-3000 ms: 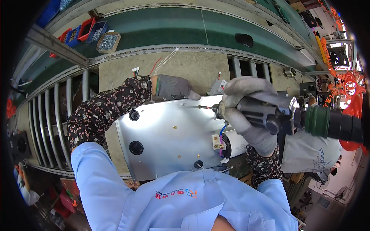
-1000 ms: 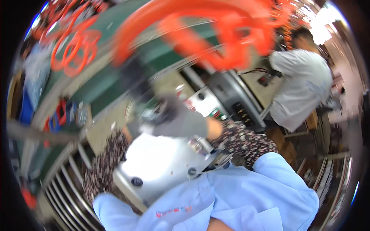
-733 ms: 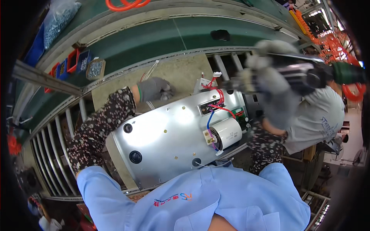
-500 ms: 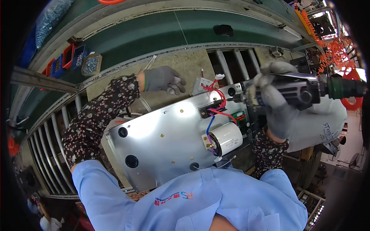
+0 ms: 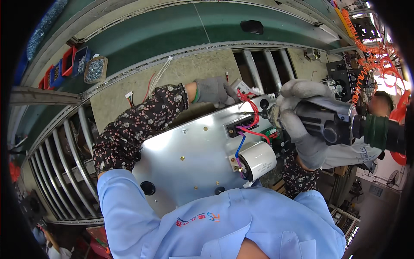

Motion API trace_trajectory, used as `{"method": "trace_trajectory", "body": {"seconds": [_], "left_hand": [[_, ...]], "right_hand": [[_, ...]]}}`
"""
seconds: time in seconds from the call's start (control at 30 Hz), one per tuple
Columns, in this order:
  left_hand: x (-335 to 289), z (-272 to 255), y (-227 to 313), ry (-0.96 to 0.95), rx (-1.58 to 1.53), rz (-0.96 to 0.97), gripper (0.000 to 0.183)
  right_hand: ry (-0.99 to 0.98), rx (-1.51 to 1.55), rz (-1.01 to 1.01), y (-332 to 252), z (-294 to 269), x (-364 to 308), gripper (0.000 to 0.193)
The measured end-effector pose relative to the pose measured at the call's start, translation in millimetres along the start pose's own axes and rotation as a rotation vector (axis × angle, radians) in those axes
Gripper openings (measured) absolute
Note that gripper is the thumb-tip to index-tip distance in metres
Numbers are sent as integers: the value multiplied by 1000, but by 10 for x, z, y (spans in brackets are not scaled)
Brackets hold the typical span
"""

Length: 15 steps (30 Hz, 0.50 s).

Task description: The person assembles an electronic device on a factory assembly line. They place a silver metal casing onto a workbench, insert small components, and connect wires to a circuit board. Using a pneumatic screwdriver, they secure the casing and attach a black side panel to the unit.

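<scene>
A silver metal panel lies in front of me, bearing a white cylindrical capacitor, a black terminal block and a small green circuit board. My right hand, in a grey glove, is wrapped round a power screwdriver held sideways. Its thin bit points left, close to the red wires above the terminal block. At the panel's far edge, my gloved left hand has its fingers curled down beside a small whitish part; what they grip is hidden.
Small bins of screws, including a tan box and a red bin, stand at the far left. Metal rollers run along the left. Loose white wires lie beyond my left arm. Orange coiled hoses hang at right, near another person.
My left hand has moved right, to the panel's far edge beside the red wires, and its fingers now bend downward. The screwdriver stays close to the wires, its body tilted a little differently.
</scene>
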<state>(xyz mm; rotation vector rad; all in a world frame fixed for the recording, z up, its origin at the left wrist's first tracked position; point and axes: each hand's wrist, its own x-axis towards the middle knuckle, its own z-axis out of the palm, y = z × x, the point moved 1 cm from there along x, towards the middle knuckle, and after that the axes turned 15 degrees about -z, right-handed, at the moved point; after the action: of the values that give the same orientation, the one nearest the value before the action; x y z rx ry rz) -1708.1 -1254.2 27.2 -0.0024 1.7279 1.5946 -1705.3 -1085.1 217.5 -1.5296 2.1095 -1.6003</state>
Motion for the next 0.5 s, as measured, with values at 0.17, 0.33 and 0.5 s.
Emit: {"method": "trace_trajectory", "body": {"seconds": [0.17,0.33,0.5], "left_hand": [[268,78,-287,126,137,233,25],[205,138,-264,48,143,384,25],[210,191,-320,45,196,438,25]], "right_hand": [[-109,-15,-108,42,28,71,32],[-352,294,-123,26,-39,170,29],[398,36,139,-29,214,56,28]]}}
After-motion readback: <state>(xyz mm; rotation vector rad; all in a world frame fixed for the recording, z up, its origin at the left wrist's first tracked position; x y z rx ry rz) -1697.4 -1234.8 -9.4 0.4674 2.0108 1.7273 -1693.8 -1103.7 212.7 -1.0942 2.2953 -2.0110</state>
